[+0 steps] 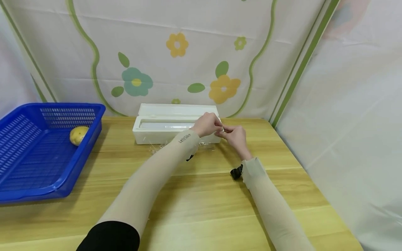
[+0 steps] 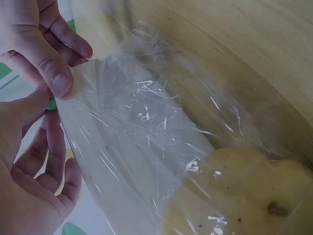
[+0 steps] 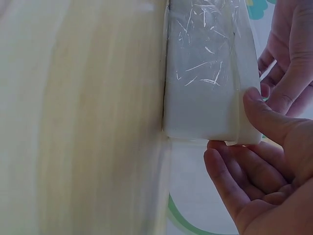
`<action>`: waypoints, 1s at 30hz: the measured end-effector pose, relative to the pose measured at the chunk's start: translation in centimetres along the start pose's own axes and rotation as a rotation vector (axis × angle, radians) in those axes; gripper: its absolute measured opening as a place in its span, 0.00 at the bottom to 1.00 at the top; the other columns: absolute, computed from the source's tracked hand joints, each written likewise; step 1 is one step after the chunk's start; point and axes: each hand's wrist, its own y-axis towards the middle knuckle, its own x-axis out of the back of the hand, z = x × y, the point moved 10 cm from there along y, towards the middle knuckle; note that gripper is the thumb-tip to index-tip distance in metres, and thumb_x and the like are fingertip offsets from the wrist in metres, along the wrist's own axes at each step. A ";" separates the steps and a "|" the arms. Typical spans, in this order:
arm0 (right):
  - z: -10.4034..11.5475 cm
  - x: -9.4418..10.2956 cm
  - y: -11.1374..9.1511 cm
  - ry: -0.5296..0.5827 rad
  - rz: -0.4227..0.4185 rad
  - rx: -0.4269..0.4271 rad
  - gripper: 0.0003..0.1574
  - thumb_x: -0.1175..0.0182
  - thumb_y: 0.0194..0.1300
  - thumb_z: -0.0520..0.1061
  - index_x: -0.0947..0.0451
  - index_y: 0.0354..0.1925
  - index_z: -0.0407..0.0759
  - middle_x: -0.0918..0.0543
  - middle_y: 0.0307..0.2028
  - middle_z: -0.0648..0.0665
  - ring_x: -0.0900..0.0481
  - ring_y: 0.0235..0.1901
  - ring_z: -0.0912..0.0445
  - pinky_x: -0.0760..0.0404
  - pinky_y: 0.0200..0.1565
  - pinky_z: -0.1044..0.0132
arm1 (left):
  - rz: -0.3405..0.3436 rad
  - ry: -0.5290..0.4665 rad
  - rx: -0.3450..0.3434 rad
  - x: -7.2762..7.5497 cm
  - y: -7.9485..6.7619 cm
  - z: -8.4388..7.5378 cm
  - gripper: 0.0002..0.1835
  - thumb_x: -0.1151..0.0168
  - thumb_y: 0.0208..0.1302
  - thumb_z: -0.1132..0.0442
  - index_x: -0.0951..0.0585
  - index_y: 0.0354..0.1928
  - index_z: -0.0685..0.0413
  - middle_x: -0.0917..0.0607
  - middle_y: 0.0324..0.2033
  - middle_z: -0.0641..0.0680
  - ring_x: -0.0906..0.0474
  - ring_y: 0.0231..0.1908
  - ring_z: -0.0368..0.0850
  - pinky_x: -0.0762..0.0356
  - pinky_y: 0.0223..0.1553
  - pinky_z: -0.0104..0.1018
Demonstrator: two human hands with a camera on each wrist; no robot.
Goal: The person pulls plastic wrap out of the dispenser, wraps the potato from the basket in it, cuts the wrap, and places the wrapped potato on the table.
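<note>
A white cling film box (image 1: 176, 136) lies at the back with its lid (image 1: 179, 110) raised and a roll (image 1: 163, 125) inside. Clear film (image 2: 142, 117) hangs over its front. My right hand (image 1: 237, 137) grips the box's right end, thumb on the top edge and fingers at the end face. Beside it, my left hand (image 1: 207, 123) bends its thumb and index finger together at the same rear corner; what lies between them is hidden. The left wrist view shows a potato (image 2: 239, 191) behind clear film by the box's front; my left forearm covers this spot in the head view.
A blue basket (image 1: 61, 188) stands on the left of the wooden table (image 1: 194, 212), with another potato (image 1: 77, 135) inside. A flowered cloth wall (image 1: 194, 62) rises close behind the box. A white sheet (image 1: 351, 132) bounds the right side.
</note>
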 end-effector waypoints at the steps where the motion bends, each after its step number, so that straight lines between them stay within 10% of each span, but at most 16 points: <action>1: 0.1 0.0 0.1 -0.013 0.000 0.007 0.27 0.22 0.49 0.55 0.13 0.46 0.46 0.13 0.37 0.46 0.30 0.18 0.59 0.33 0.21 0.69 | 0.000 0.016 0.002 0.0 0.1 0.0 0.06 0.33 0.65 0.58 0.09 0.39 0.49 0.12 0.35 0.45 0.19 0.38 0.41 0.23 0.42 0.36; 10: 0.8 0.3 0.3 -0.024 0.030 0.036 0.26 0.23 0.51 0.53 0.14 0.46 0.42 0.14 0.39 0.43 0.29 0.18 0.57 0.32 0.20 0.68 | -0.009 0.112 0.048 1.1 -0.2 0.1 0.07 0.31 0.63 0.53 0.10 0.40 0.42 0.12 0.38 0.42 0.21 0.47 0.44 0.35 0.53 0.52; 19: 0.2 -0.2 -0.1 -0.012 0.129 -0.044 0.33 0.22 0.48 0.58 0.15 0.51 0.44 0.14 0.44 0.43 0.14 0.39 0.53 0.19 0.32 0.64 | -0.006 0.106 0.060 0.5 -0.4 0.9 0.07 0.31 0.63 0.50 0.10 0.39 0.39 0.12 0.37 0.39 0.20 0.46 0.45 0.33 0.52 0.53; 30: 1.2 -0.3 0.1 -0.099 0.084 0.026 0.26 0.25 0.54 0.53 0.15 0.48 0.42 0.14 0.41 0.40 0.34 0.15 0.58 0.36 0.18 0.69 | 0.069 0.104 0.026 0.5 0.1 1.1 0.06 0.30 0.62 0.51 0.10 0.38 0.41 0.12 0.36 0.40 0.22 0.43 0.43 0.39 0.52 0.54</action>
